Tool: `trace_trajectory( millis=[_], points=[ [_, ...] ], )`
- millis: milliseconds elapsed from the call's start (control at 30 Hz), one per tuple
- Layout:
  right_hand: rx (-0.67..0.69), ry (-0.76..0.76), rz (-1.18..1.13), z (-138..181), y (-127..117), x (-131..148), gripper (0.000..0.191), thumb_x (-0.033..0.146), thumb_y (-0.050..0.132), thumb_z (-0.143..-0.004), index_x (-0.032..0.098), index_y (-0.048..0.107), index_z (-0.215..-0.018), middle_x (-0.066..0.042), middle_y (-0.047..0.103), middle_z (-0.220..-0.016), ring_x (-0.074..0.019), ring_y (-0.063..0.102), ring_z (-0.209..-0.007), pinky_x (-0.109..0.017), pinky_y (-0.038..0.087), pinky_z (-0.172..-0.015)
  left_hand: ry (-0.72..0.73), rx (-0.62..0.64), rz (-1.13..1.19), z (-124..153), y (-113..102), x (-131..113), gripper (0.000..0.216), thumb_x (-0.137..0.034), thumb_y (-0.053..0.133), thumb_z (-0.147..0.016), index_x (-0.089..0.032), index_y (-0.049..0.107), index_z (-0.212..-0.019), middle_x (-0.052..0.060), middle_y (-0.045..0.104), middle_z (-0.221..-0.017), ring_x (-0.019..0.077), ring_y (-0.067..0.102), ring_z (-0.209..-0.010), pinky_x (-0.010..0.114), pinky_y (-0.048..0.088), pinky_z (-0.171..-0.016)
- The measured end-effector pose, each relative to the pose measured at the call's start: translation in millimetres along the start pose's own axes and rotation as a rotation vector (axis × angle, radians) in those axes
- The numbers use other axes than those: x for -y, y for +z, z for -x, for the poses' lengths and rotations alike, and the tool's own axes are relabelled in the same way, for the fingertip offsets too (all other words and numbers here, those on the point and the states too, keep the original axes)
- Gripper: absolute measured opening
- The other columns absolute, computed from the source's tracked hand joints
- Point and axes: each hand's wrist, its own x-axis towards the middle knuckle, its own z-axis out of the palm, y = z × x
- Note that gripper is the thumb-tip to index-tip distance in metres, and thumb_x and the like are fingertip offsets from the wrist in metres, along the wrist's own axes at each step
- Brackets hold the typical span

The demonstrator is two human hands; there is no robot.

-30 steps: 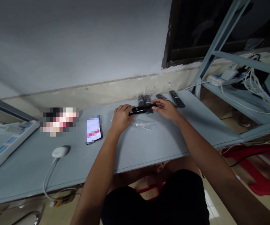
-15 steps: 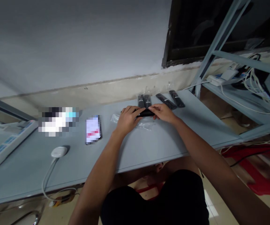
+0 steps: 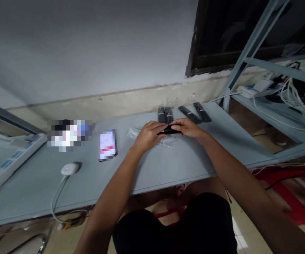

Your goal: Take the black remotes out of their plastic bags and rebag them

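Observation:
Between my two hands is a black remote control [image 3: 169, 129], held level just above the table. My left hand [image 3: 150, 134] wraps around its left end, fingers on top and thumb on the near side. On its right end my right hand [image 3: 189, 127] is closed, with the fingers pressed along the top. Both hands hide much of the remote. Beneath them lies a crumpled clear plastic bag [image 3: 167, 142], partly covered by my left hand. Just behind, several dark remotes [image 3: 202, 112] lie near the wall, some apparently in clear wrappers.
A phone [image 3: 107, 145] with a lit, blurred screen lies left of my hands. Further left are a white plug-like device [image 3: 70, 169] on a cable, a pixelated object [image 3: 69, 135] and a power strip [image 3: 17, 158]. Cables [image 3: 291, 88] crowd the right shelf.
My right hand's fingers have shifted their hold and now lie flatter over the remote's right end. The whole view has moved slightly.

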Motion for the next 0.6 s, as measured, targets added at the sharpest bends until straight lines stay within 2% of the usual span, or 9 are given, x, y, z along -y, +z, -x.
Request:
trace_trajectory(
  millis=[200, 433, 600],
  points=[
    [0.018, 0.006, -0.007, -0.5, -0.4, -5.2, 0.035, 0.054, 0.076, -0.086, 0.021, 0.076, -0.098, 0.003, 0.062, -0.065, -0.0093, 0.049, -0.047, -0.022, 0.037, -0.044, 0.014, 0.000, 0.027, -0.3, -1.6, -2.2, 0.039, -0.045, 0.063, -0.103, -0.025, 0.071, -0.135, 0.012, 0.076, -0.130, 0.0268, 0.068, -0.119, 0.048, 0.054, -0.105],
    [0.053, 0.039, -0.001, 0.9, -2.0, -2.1, 0.037, 0.050, 0.074, -0.086, 0.021, 0.079, -0.108, 0.002, 0.065, -0.069, -0.0091, 0.045, -0.048, -0.022, 0.036, -0.043, 0.044, -0.010, 0.049, -0.9, -1.2, -5.5, 0.037, -0.042, 0.063, -0.103, -0.025, 0.071, -0.134, 0.011, 0.076, -0.129, 0.0262, 0.068, -0.118, 0.048, 0.055, -0.105],
    [0.090, 0.022, 0.000, 1.9, -2.9, -4.7, 0.033, 0.052, 0.078, -0.084, 0.021, 0.076, -0.096, 0.003, 0.062, -0.072, -0.0100, 0.048, -0.053, -0.022, 0.038, -0.045, 0.043, 0.010, 0.035, -0.3, -2.9, -6.4, 0.037, -0.043, 0.063, -0.103, -0.024, 0.071, -0.134, 0.011, 0.075, -0.130, 0.0273, 0.068, -0.119, 0.048, 0.054, -0.104]
  ],
)
